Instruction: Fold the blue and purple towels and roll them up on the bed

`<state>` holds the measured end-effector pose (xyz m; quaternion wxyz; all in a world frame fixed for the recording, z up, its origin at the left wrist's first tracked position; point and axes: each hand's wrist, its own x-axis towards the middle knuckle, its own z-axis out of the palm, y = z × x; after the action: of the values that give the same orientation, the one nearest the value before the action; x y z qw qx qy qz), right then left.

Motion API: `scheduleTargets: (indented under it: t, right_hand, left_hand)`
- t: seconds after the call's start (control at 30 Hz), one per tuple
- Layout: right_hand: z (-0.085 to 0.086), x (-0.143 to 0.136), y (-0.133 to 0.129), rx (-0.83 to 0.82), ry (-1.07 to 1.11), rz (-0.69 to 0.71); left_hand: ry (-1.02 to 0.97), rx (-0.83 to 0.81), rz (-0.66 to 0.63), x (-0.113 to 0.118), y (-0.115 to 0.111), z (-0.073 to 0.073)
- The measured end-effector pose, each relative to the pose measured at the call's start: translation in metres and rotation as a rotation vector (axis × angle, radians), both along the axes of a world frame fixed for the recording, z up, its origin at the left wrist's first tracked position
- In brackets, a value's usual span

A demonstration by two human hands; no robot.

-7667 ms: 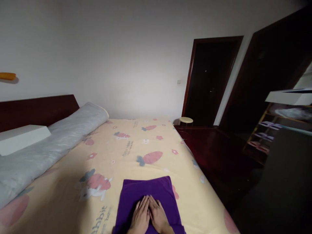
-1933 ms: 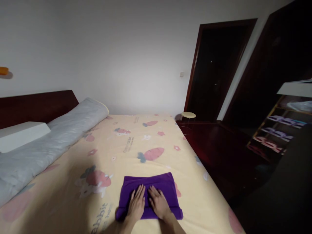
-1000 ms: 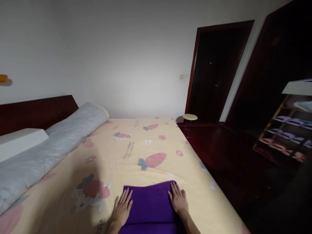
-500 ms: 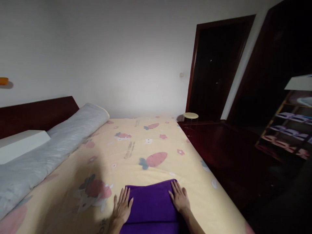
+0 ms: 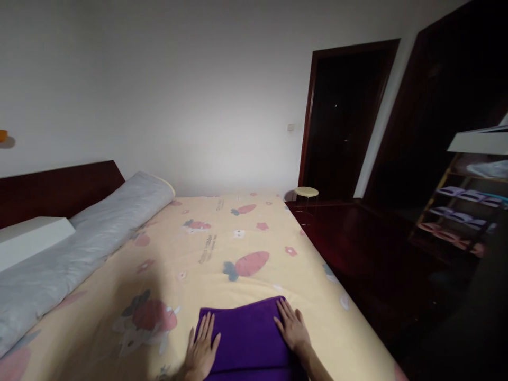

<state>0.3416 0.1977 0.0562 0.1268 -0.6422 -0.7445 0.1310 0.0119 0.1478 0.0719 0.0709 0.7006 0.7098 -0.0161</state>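
A folded purple cloth (image 5: 246, 336) lies flat on the bed, with a crease running across its near part and its lower end cut off by the picture's bottom edge. On its left edge rests my left hand (image 5: 202, 346), fingers stretched out and palm down. My right hand (image 5: 292, 325) presses flat on the cloth's far right corner, fingers extended. Neither hand grips anything. Beneath the cloth is a yellow bed sheet (image 5: 262, 283) printed with carrots, rabbits and flowers.
A long grey rolled quilt (image 5: 103, 227) lies along the headboard (image 5: 63, 180), beside a white box-like object (image 5: 35, 235). Beyond the bed's right edge are a round stool (image 5: 306, 191), a dark door (image 5: 345, 121) and a shoe rack (image 5: 456, 206).
The view has shifted slightly, so the room appears a little lower and further left. My left hand has slid a bit onto the cloth; the right stays at its corner.
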Motion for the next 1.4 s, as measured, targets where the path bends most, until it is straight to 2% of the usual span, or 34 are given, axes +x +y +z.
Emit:
scheduleTargets:
  t: [0.1,0.23,0.33,0.4,0.47,0.57,0.67,0.73,0.8,0.93,1.0,1.07,1.13,1.3,1.4]
  right_hand:
    - [-0.002,0.022,0.008,-0.020,0.003,-0.004]
    - [0.007,0.020,0.017,-0.087,0.062,-0.087]
    - [0.021,0.018,0.024,-0.120,0.085,-0.177]
    - [0.030,0.011,0.021,-0.103,0.087,-0.230]
    - [0.037,-0.007,0.004,-0.023,0.110,-0.226]
    - [0.035,-0.054,-0.047,0.142,0.202,-0.041]
    - [0.018,-0.096,-0.105,0.174,0.262,0.193]
    - [0.003,-0.104,-0.133,0.158,0.237,0.288]
    - [-0.009,-0.093,-0.149,0.185,0.192,0.328]
    - [-0.021,-0.046,-0.159,0.331,0.125,0.274]
    - [-0.023,-0.025,-0.160,0.359,0.096,0.210]
    - [-0.022,-0.011,-0.159,0.374,0.066,0.143]
    - [-0.019,-0.005,-0.155,0.380,0.033,0.102]
    - [0.003,-0.010,-0.141,0.386,-0.024,0.082]
    - [0.016,-0.016,-0.138,0.402,-0.037,0.062]
  left_hand:
    - [0.024,-0.020,0.043,-0.026,-0.002,-0.001]
    - [0.060,-0.032,0.054,-0.024,0.001,0.009]
    - [0.102,0.136,0.058,-0.011,-0.003,0.022]
    - [0.108,0.322,0.008,0.002,-0.012,0.022]
    - [0.108,0.504,-0.104,0.021,-0.028,0.009]
    - [0.104,0.732,-0.320,0.055,-0.056,-0.029]
    - [0.072,0.881,-0.421,0.074,-0.082,-0.065]
    - [0.058,0.851,-0.440,0.070,-0.096,-0.072]
    - [0.043,0.702,-0.446,0.056,-0.107,-0.063]
    - [-0.054,0.393,-0.388,0.022,-0.120,-0.028]
    - [-0.099,0.352,-0.358,0.011,-0.122,-0.019]
    - [-0.118,0.348,-0.343,0.005,-0.120,-0.017]
    - [-0.103,0.335,-0.323,0.003,-0.116,-0.017]
    - [-0.022,0.270,-0.111,0.003,-0.107,-0.005]
    - [-0.051,0.233,-0.111,0.000,-0.104,0.001]
